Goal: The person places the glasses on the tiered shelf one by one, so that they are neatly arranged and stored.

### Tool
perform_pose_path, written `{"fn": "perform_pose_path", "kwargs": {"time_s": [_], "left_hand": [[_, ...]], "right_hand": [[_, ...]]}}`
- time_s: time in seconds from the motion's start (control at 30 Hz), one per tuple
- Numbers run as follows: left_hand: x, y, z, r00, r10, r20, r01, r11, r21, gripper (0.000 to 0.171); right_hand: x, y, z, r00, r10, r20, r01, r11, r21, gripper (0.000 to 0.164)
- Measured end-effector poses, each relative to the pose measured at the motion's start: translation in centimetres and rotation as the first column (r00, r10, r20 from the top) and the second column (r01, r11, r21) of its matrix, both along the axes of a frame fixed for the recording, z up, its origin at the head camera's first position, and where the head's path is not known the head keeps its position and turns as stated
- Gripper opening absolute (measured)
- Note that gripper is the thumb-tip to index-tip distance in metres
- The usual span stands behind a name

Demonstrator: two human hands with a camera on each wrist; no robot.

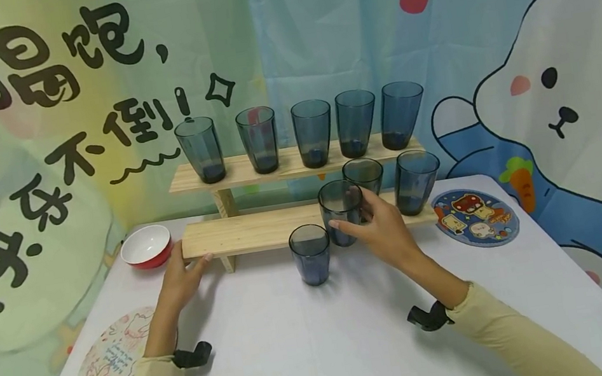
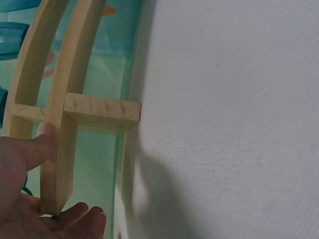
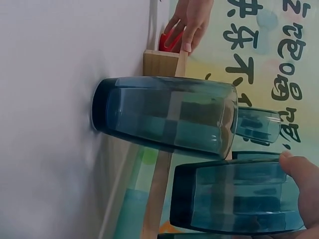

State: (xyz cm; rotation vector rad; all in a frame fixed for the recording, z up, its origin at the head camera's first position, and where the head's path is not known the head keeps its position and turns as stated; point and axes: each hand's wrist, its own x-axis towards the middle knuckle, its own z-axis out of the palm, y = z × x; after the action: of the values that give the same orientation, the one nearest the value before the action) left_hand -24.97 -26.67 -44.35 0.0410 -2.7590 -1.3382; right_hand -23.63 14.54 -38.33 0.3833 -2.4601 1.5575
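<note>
My right hand grips a blue-tinted drinking glass between thumb and fingers, upright at the front edge of the lower shelf board. Just left of it, another such glass stands on the white table; in the right wrist view this standing glass overlaps the shelf. Two more glasses, a rear one partly hidden and a right one, stand at the lower board's right part. My left hand holds the left end of the wooden two-tier shelf, thumb on the board and fingers around its end.
Several matching glasses line the upper board. A red-and-white bowl sits beside the shelf's left end. A patterned round mat lies at the left, a blue one at the right. A printed curtain hangs behind.
</note>
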Motion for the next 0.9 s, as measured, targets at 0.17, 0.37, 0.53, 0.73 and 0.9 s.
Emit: {"fn": "perform_pose_path", "kwargs": {"time_s": [0.17, 0.37, 0.53, 0.73, 0.9], "left_hand": [[0.1, -0.1, 0.0, 1.0, -0.002, -0.004, 0.002, 1.0, -0.004, 0.076], [0.2, 0.0, 0.1, 1.0, -0.008, -0.013, 0.007, 1.0, -0.003, 0.076], [0.1, 0.0, 0.2, 1.0, -0.003, -0.011, 0.003, 1.0, 0.004, 0.077], [0.2, 0.1, 0.2, 1.0, -0.004, -0.026, 0.004, 1.0, 0.007, 0.076], [0.2, 0.1, 0.2, 0.999, -0.002, -0.034, 0.002, 1.0, 0.002, 0.074]], "right_hand": [[-0.1, -0.8, -0.1, 1.0, -0.024, -0.018, 0.023, 0.999, -0.023, 0.078], [-0.4, -1.9, -0.2, 0.997, -0.068, -0.027, 0.068, 0.998, -0.011, 0.077], [-0.7, -2.8, -0.2, 0.996, -0.088, -0.013, 0.088, 0.996, 0.009, 0.076], [-1.5, -3.8, 0.0, 0.995, -0.09, -0.039, 0.091, 0.996, 0.022, 0.053], [-2.1, -4.4, 0.3, 0.996, -0.08, -0.024, 0.08, 0.997, 0.001, 0.065]]}}
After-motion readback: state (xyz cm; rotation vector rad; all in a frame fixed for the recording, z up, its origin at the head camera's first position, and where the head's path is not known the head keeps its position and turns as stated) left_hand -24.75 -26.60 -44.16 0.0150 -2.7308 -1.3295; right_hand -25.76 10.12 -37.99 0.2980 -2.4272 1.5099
